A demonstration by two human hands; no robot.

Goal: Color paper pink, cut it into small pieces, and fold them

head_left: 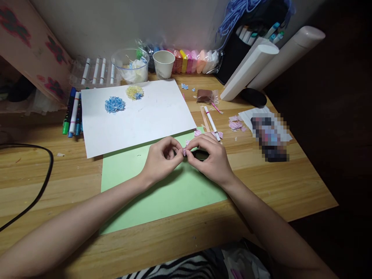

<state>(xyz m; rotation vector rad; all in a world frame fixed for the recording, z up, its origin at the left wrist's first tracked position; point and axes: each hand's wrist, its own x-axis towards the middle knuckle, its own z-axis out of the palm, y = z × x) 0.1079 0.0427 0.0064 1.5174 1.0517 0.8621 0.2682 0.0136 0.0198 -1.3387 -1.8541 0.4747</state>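
My left hand (pixel 162 157) and my right hand (pixel 210 155) meet over a green sheet (pixel 130 205). Between their pinched fingertips is a small scrap of pink paper (pixel 184 152), gripped from both sides. A dark oval object (pixel 201 155) shows beneath my right hand, partly covered by it; its kind is unclear. More pink paper scraps lie just behind my right hand, beside a white marker (pixel 212 122). Past my fingers, a white sheet (pixel 139 131) overlaps the green one and bears a blue tuft of paper bits (pixel 115 104) and a yellow one (pixel 134 92) with some blue.
A clear plastic tub (pixel 130 71), a paper cup (pixel 163 64) and coloured clay packs (pixel 194 62) line the wall. White cylinders (pixel 250 69) lean at the back right. Crumpled pink paper (pixel 236 124) lies right, near a blurred-out object (pixel 270 135). A black cable (pixel 48 178) curves at left.
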